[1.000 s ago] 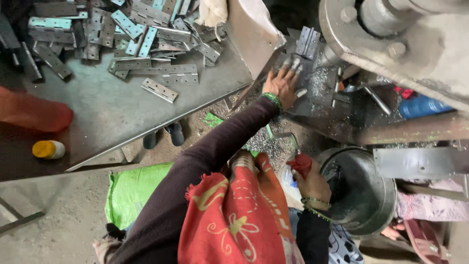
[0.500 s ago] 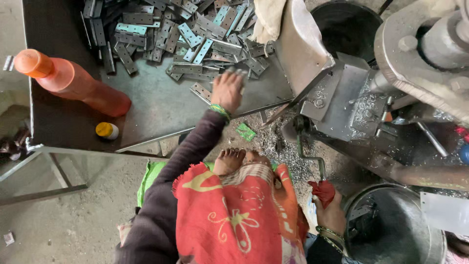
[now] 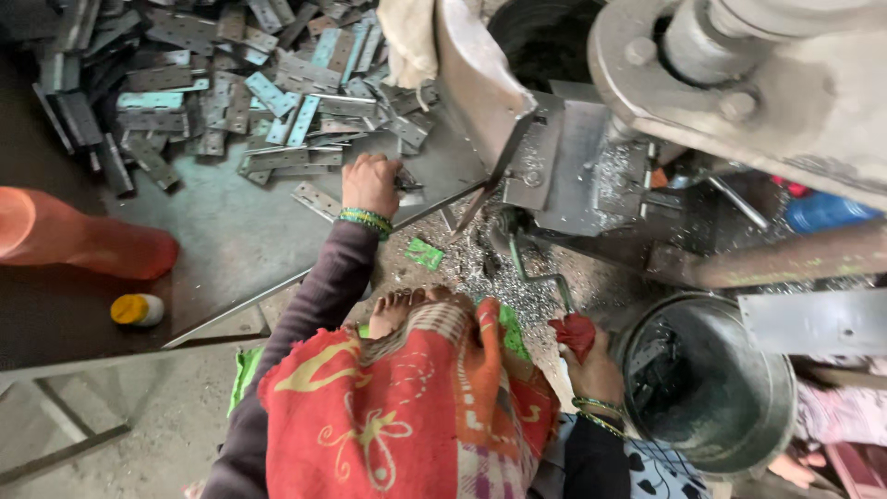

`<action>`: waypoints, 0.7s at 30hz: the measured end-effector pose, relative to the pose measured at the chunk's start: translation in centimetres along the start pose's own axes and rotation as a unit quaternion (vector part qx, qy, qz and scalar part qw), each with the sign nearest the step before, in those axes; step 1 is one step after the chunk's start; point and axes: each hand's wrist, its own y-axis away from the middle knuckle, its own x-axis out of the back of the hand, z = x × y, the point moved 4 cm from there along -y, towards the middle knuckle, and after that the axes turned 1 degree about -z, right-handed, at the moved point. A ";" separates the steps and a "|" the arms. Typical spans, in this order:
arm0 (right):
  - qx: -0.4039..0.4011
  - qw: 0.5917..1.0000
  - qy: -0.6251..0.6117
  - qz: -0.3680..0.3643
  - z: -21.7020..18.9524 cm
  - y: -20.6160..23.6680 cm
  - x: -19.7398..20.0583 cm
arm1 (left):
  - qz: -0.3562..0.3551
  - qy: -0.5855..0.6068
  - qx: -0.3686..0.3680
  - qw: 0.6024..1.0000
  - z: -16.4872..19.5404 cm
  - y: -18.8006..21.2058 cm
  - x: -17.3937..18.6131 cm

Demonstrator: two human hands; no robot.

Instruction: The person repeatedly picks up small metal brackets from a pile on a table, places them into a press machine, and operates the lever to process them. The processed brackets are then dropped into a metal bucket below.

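Left hand (image 3: 370, 183) grips hinge plate (image 3: 407, 182) (right hand (image 3: 591, 368) holds red rag (image 3: 575, 333)).

The left hand (image 3: 370, 183) has drawn back, seemingly gripping a hinge plate (image 3: 407, 182).

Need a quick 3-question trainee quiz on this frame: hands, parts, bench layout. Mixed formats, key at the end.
1. True or false: the left hand rests on the table at the near edge of the pile of metal plates.
2. The right hand holds: A) a red rag B) a hammer C) a yellow cap
3. Fill in: the metal bucket sits beside the ___ hand.

Key: 1 true; 2 A; 3 right
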 end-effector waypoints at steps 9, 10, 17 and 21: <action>0.017 0.999 0.019 0.037 0.1 0.3 0.4 | -0.018 0.210 -0.244 0.947 18.1 -1.5 -1.1; 0.019 0.999 0.016 0.036 0.1 0.3 0.4 | -0.020 0.189 -0.261 0.946 19.1 -1.5 -1.8; -0.007 1.000 0.013 0.010 0.6 -0.3 -0.2 | -0.213 0.083 -0.251 0.941 19.8 0.1 -6.4; 0.023 1.000 -0.018 -0.009 -0.8 -0.3 1.8 | -0.192 0.061 -0.194 0.960 21.9 0.3 -6.7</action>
